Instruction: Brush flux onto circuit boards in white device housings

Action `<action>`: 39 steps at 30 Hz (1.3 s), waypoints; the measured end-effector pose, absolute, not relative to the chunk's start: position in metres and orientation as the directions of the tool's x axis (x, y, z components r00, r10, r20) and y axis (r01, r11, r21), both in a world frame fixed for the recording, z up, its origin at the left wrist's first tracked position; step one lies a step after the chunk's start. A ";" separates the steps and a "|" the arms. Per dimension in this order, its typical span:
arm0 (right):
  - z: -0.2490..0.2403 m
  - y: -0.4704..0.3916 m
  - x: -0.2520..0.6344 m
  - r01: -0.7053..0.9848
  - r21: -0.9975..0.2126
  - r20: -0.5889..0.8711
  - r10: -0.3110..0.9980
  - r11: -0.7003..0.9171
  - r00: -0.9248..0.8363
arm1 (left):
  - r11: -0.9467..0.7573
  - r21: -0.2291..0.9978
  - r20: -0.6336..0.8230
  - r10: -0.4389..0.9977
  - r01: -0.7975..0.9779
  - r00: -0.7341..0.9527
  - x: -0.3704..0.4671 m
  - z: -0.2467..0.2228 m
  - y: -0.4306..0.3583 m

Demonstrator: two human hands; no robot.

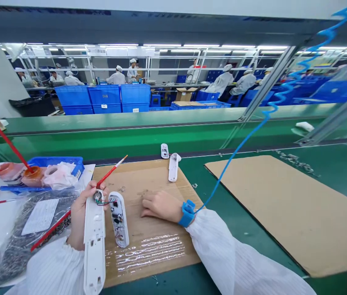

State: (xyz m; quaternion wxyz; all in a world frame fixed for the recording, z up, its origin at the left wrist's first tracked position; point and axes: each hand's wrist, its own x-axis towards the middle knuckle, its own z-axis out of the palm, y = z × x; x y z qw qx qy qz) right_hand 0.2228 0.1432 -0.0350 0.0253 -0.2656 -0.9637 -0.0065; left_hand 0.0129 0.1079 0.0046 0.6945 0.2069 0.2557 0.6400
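Observation:
My left hand point(83, 207) is closed around a long white plastic housing point(94, 246) and a thin red-handled brush point(110, 174), whose brown tip points up and to the right. A round part with coloured wires sits at the housing's top end. These wires lead to a white oval cover point(119, 219) carrying a circuit board, which lies on the cardboard sheet point(149, 262). My right hand point(160, 206) rests on the cardboard to the right, its fingers bent down together; whatever they pinch is hidden. A blue wrist strap point(187, 213) circles that wrist. Tiny metal pieces point(122, 189) lie between the hands.
Another white housing point(174, 167) with a wired cover point(165, 150) lies at the cardboard's far edge. Left are a blue tray point(79, 167) with an orange jar point(32, 176) and a bag of small metal parts point(10, 246). A coiled blue cord point(237, 147) crosses above the bench.

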 end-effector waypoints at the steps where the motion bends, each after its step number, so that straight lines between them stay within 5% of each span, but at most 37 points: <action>1: -0.035 0.145 0.228 0.527 -0.012 0.061 0.527 0.850 -0.848 | 0.086 0.632 -0.076 0.996 -0.770 0.048 0.013 0.005 0.113; 8: -0.024 0.141 0.237 0.546 -0.244 0.116 0.583 0.801 -0.804 | 0.049 0.715 -0.076 0.997 -0.697 -0.008 0.022 0.006 0.130; 14: -0.020 0.119 0.212 0.335 -0.656 0.349 0.665 0.676 -0.660 | 0.056 0.748 -0.199 0.969 -0.662 -0.144 0.026 0.004 0.118; 17: -0.015 0.104 0.194 0.168 -0.757 0.453 0.692 0.632 -0.562 | 0.060 0.729 -0.210 0.968 -0.682 -0.140 0.026 0.002 0.118; 23: 0.006 0.093 0.163 0.001 -0.643 0.634 0.533 0.766 -0.561 | 0.025 0.697 -0.189 0.970 -0.717 -0.151 0.025 -0.006 0.124; 29: 0.001 0.096 0.154 0.068 -0.557 0.582 0.447 0.828 -0.679 | 0.057 0.714 -0.208 0.969 -0.698 -0.133 0.024 -0.004 0.125; 34: 0.010 0.103 0.163 0.000 -0.458 0.456 0.235 0.889 -0.858 | 0.075 0.724 -0.251 0.954 -0.686 -0.160 0.024 -0.004 0.125; 39: 0.017 0.092 0.165 0.150 -0.494 0.452 0.400 0.856 -0.797 | 0.120 0.702 -0.307 0.940 -0.702 -0.147 0.024 -0.004 0.125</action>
